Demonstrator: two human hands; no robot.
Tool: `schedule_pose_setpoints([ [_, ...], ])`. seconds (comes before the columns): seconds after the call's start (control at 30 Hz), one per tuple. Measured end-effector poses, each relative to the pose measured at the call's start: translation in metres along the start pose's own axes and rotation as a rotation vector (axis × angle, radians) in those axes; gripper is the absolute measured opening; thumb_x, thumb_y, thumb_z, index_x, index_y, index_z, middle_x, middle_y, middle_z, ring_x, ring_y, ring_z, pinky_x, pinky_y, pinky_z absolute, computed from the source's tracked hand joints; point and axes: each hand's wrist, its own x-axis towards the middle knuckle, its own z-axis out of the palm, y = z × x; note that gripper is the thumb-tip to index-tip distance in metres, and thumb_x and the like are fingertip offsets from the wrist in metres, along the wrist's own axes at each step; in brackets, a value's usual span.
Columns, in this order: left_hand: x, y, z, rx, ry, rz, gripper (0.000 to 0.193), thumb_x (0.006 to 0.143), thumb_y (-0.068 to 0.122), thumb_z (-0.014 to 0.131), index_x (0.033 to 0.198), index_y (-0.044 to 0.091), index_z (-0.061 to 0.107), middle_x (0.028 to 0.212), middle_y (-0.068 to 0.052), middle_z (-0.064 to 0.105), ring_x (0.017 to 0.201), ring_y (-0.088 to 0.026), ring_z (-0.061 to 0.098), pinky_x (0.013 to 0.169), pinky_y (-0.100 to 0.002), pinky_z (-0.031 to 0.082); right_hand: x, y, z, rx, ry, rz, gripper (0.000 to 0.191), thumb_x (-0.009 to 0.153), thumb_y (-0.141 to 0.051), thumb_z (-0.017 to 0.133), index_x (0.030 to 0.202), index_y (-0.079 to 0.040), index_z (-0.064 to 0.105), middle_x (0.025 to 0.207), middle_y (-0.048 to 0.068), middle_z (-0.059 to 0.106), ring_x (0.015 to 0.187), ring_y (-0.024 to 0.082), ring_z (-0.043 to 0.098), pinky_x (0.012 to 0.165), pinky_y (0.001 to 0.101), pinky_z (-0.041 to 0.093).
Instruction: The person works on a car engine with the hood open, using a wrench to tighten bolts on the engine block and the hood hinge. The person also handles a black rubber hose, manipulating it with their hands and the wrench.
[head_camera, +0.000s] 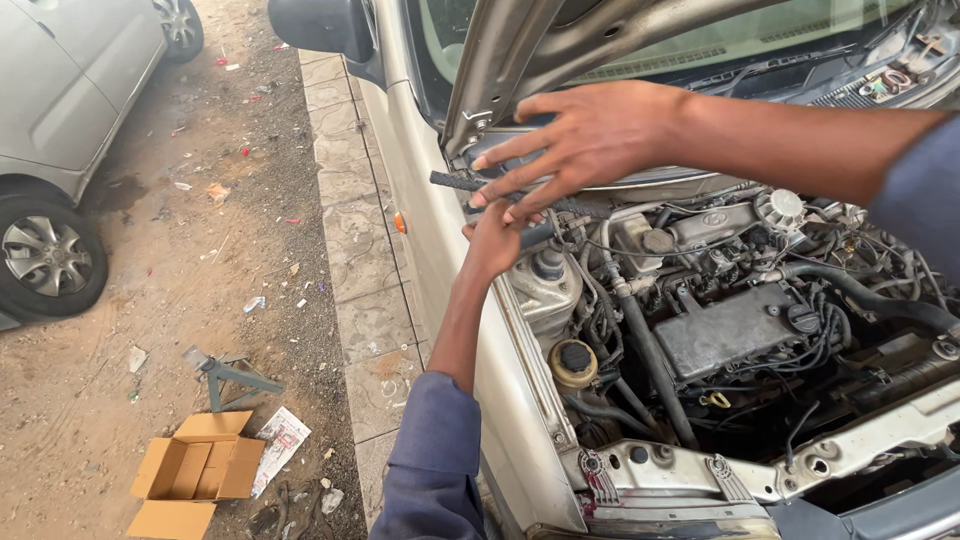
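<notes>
Head view: both hands meet at the rear left corner of the open engine bay, under the raised hood (520, 50). The thing between them is a short dark ribbed hose end (452, 181), whose long axis runs roughly left to right, its free tip pointing left, out over the fender (440, 250).

The right hand (590, 135) comes in from the right, across the bay, with its fingers (500, 155) spread apart and laid over the hose's right-hand part. The fingertips touch or nearly touch it rather than clamp it.

The left hand (492, 240) rises from the near side, just under the hose. It looks curled up around the hose or something just behind it, but the right hand covers the contact, so whether it grips I cannot tell.

So the hose lies at the right fingertips, extending left of them, and directly above the left hand. Both hands are equally close. A yellow-capped reservoir (573, 362) sits nearer, well below them.
</notes>
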Motion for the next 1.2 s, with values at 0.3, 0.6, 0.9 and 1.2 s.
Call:
schedule_pose_setpoints([
  [0.3,0.012,-0.022,0.007,0.041,-0.022,-0.053,0.017,0.099,0.013,0.058,0.106,0.007,0.073,0.097,-0.005,0.077,0.098,-0.022,0.072,0.097,-0.044,0.040,0.018,-0.003,0.021,-0.029,0.181,-0.045,0.027,0.087,-0.031,0.064,0.111,-0.021,0.071,0.136,-0.002,0.060,0.137,0.017,0.049,0.107,0.0391,0.042],
  [0.6,-0.005,-0.012,0.019,0.129,-0.055,-0.086,0.029,0.092,0.007,0.054,0.117,0.013,0.068,0.102,-0.004,0.076,0.104,-0.021,0.068,0.094,-0.045,0.028,0.048,-0.043,0.023,1.265,-0.200,0.981,0.084,0.105,-0.069,0.033,0.062,-0.007,0.072,0.043,-0.008,0.053,0.054,0.021,0.065,0.075,0.0470,0.059],
  [0.9,-0.005,-0.017,0.007,-0.037,-0.028,-0.060,0.020,0.096,0.003,0.050,0.107,0.003,0.067,0.097,-0.004,0.078,0.099,-0.017,0.073,0.093,-0.038,0.037,0.010,-0.010,0.012,0.160,0.159,0.168,0.076,0.075,-0.032,0.069,0.145,-0.052,0.048,0.166,-0.005,0.036,0.141,0.020,0.052,0.105,0.0383,0.048],
  [1.2,0.004,-0.037,0.008,-0.173,0.004,0.107,0.017,0.102,0.007,0.051,0.107,0.002,0.067,0.095,-0.004,0.076,0.092,-0.017,0.073,0.082,-0.034,0.053,0.030,-0.004,0.012,-0.003,0.286,-0.012,0.028,0.089,-0.026,0.058,0.114,-0.012,0.061,0.113,0.006,0.073,0.122,0.025,0.065,0.120,0.0428,0.034],
])
